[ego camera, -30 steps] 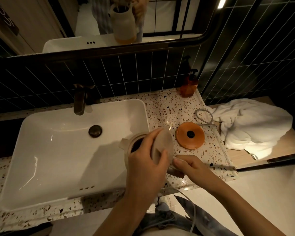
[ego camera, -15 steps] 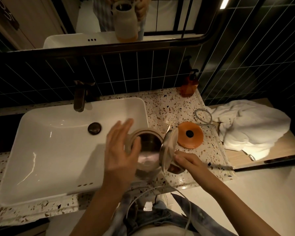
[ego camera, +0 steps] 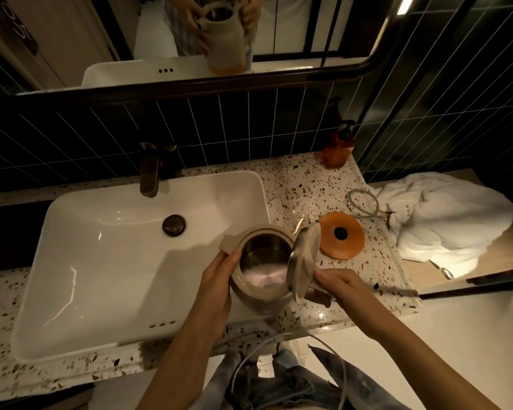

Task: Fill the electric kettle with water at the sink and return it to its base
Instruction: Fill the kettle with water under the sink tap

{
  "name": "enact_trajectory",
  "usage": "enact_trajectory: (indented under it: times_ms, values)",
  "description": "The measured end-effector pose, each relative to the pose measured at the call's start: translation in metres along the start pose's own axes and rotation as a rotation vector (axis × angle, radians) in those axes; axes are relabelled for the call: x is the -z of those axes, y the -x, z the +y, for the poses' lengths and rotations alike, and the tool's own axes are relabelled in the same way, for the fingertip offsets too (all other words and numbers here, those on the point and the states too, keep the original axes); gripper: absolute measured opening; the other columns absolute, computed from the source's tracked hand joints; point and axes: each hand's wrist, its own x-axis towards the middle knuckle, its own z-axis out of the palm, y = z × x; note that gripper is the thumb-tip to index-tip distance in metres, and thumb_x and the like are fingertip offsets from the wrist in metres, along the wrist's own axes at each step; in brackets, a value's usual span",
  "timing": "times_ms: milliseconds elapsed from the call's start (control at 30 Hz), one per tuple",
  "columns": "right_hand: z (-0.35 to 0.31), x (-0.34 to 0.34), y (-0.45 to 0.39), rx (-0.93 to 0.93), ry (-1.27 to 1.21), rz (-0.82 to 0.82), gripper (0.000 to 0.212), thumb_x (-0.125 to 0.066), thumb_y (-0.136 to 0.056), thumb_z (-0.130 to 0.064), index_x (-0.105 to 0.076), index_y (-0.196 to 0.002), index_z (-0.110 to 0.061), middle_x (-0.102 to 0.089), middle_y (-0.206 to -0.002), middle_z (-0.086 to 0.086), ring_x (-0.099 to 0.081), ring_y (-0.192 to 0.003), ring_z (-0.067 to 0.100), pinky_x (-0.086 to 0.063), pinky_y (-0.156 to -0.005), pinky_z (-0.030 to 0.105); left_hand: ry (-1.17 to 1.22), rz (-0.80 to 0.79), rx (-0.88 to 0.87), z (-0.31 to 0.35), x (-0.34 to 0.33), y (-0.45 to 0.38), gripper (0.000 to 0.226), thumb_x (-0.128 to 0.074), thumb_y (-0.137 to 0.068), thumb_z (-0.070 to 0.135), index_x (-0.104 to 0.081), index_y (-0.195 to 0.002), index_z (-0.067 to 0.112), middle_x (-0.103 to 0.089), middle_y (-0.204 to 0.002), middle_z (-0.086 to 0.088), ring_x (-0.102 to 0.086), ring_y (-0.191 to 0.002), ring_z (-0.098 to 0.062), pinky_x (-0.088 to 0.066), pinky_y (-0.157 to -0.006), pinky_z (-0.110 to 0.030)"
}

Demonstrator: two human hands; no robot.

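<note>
A beige electric kettle [ego camera: 258, 288] is held over the right front corner of the white sink [ego camera: 101, 261], its lid [ego camera: 304, 261] flipped up to the right and its steel inside showing. My left hand [ego camera: 216, 279] presses against the kettle's left side, just below the spout. My right hand [ego camera: 335, 284] grips the handle on its right. The round orange base [ego camera: 342, 239] lies on the speckled counter to the right of the kettle, its cord [ego camera: 363, 202] looping behind it. A dark faucet [ego camera: 150, 173] stands at the sink's back edge.
An amber soap dispenser [ego camera: 338, 149] stands in the back right corner of the counter [ego camera: 293, 184]. A crumpled white towel [ego camera: 444, 220] lies on a wooden shelf at the right. A mirror [ego camera: 308, 34] hangs above the dark tiled wall.
My left hand has flipped the lid open, let it go and settled on the kettle's left side. The kettle has stayed over the sink's right corner.
</note>
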Motion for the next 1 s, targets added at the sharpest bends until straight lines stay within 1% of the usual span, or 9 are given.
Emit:
enact_trajectory:
  times_ms: [67, 167, 300, 400, 467, 567, 700, 833, 1000]
  values:
    - [-0.004, -0.003, -0.004, 0.005, -0.012, -0.014, 0.042, -0.051, -0.084, -0.049, -0.065, -0.055, -0.022, -0.055, -0.054, -0.005, -0.048, -0.053, 0.004, -0.042, -0.058, 0.016, 0.06, 0.008, 0.018, -0.001, 0.003, -0.001, 0.032, -0.058, -0.087, 0.025, -0.066, -0.117, 0.017, -0.075, -0.109, -0.001, -0.068, -0.105, -0.015, -0.048, -0.087, -0.028]
    - [-0.009, -0.008, -0.017, 0.033, -0.049, -0.037, 0.056, -0.056, -0.084, -0.051, -0.058, -0.061, 0.0, -0.05, -0.057, 0.001, -0.045, -0.054, 0.012, -0.04, -0.058, 0.02, 0.123, 0.054, 0.004, 0.003, 0.012, -0.005, 0.026, -0.055, -0.093, 0.013, -0.066, -0.116, 0.017, -0.076, -0.104, 0.0, -0.071, -0.098, -0.013, -0.05, -0.08, -0.025]
    - [-0.025, -0.028, -0.047, 0.038, -0.112, -0.09, 0.06, -0.057, -0.086, -0.046, -0.051, -0.063, 0.009, -0.043, -0.064, 0.025, -0.04, -0.06, 0.026, -0.038, -0.062, 0.027, 0.167, 0.167, -0.067, 0.016, 0.037, -0.017, 0.027, -0.056, -0.092, 0.012, -0.067, -0.117, 0.011, -0.073, -0.11, -0.008, -0.066, -0.107, -0.023, -0.049, -0.088, -0.031]
    - [-0.038, -0.051, -0.078, -0.004, -0.126, -0.096, 0.043, -0.06, -0.084, -0.041, -0.065, -0.06, -0.006, -0.049, -0.063, 0.017, -0.048, -0.059, 0.019, -0.042, -0.062, 0.021, 0.147, 0.202, -0.148, 0.028, 0.06, -0.029, 0.031, -0.052, -0.095, 0.016, -0.064, -0.123, 0.008, -0.071, -0.118, -0.009, -0.064, -0.113, -0.023, -0.048, -0.095, -0.032]
    - [-0.042, -0.065, -0.101, -0.049, -0.121, -0.107, 0.038, -0.061, -0.083, -0.042, -0.062, -0.055, -0.017, -0.05, -0.058, 0.006, -0.046, -0.055, 0.015, -0.039, -0.061, 0.025, 0.119, 0.239, -0.16, 0.036, 0.076, -0.038, 0.036, -0.053, -0.095, 0.023, -0.063, -0.127, 0.009, -0.07, -0.121, -0.008, -0.064, -0.115, -0.02, -0.048, -0.098, -0.033]
    - [-0.04, -0.088, -0.133, -0.17, -0.108, -0.14, 0.039, -0.061, -0.08, -0.049, -0.06, -0.056, -0.017, -0.049, -0.055, 0.002, -0.042, -0.054, 0.016, -0.032, -0.061, 0.032, 0.12, 0.321, -0.102, 0.042, 0.101, -0.055, 0.036, -0.057, -0.093, 0.033, -0.067, -0.123, 0.015, -0.072, -0.118, -0.003, -0.064, -0.113, -0.016, -0.049, -0.098, -0.034]
    - [-0.028, -0.117, -0.166, -0.36, -0.127, -0.179, 0.038, -0.057, -0.085, -0.049, -0.058, -0.057, -0.022, -0.049, -0.054, -0.001, -0.045, -0.053, 0.012, -0.035, -0.067, 0.034, 0.118, 0.412, -0.023, 0.038, 0.132, -0.073, 0.037, -0.059, -0.09, 0.042, -0.07, -0.119, 0.021, -0.073, -0.116, 0.002, -0.064, -0.112, -0.015, -0.048, -0.099, -0.035]
    - [-0.015, -0.137, -0.18, -0.543, -0.239, -0.186, 0.044, -0.053, -0.09, -0.044, -0.053, -0.053, -0.021, -0.045, -0.051, -0.002, -0.042, -0.051, 0.012, -0.036, -0.073, 0.035, 0.041, 0.485, 0.102, 0.034, 0.148, -0.09, 0.056, -0.062, -0.07, 0.064, -0.074, -0.108, 0.025, -0.074, -0.108, 0.002, -0.064, -0.105, -0.018, -0.049, -0.097, -0.039]
    - [-0.005, -0.149, -0.197, -0.662, -0.353, -0.137, 0.042, -0.051, -0.092, -0.041, -0.052, -0.057, -0.018, -0.044, -0.052, 0.0, -0.04, -0.052, 0.013, -0.035, -0.073, 0.033, 0.018, 0.485, 0.233, 0.034, 0.163, -0.112, 0.055, -0.06, -0.075, 0.062, -0.073, -0.106, 0.02, -0.074, -0.104, -0.004, -0.065, -0.099, -0.022, -0.05, -0.096, -0.043]
